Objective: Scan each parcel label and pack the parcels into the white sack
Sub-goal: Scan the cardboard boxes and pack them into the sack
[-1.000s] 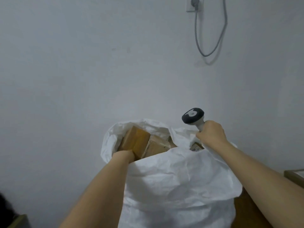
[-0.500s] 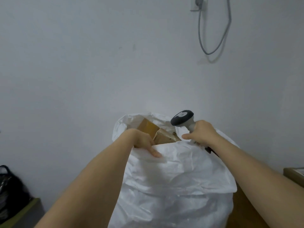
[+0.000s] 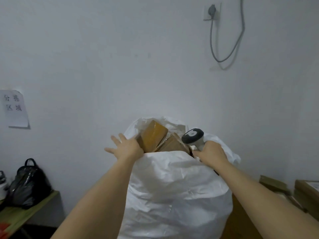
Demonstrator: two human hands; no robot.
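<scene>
My left hand [image 3: 125, 147] lies spread at the white sack's [image 3: 176, 192] left rim, touching a parcel [image 3: 154, 136] poking out. My right hand [image 3: 211, 152] grips the scanner [image 3: 193, 136]; its handle is hidden.

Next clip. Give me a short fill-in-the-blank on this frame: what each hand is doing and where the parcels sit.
1. The right hand grips a handheld ____.
2. The left hand, fingers spread, presses against the brown ____ at the sack's mouth.
3. The parcels poke out of the top of a ____ sack.
4. A black bag sits on the bench to the person's ____.

Missing words: scanner; parcel; white; left
</scene>
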